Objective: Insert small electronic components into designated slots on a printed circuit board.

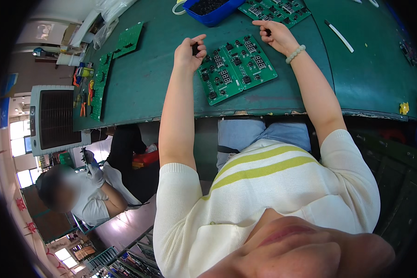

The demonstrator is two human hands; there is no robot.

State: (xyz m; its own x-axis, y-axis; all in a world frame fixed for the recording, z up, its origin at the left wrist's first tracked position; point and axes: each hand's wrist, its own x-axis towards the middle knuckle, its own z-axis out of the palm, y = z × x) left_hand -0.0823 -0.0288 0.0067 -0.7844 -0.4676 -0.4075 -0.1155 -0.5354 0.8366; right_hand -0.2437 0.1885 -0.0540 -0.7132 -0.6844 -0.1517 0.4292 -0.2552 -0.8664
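Observation:
A green circuit board panel (240, 63) lies on the bench in front of me, carrying several digit displays and small black parts. At its left edge is my left hand (188, 55), its fingers curled round a small black part (195, 48) and the index finger stretched out. Just beyond the panel's far right corner, my right hand (279, 38) is closed too, index finger pointing left. A small black part (267, 32) shows under its fingers. Beyond my hands sits a blue bin (211, 18) full of small black pieces.
More green boards (287, 13) lie at the far right of the bin, others (129, 40) along the left edge near some hand tools (83, 106). A white pen-like stick (340, 37) rests at right. A co-worker (92, 190) sits left, beside a grey air cooler (55, 118).

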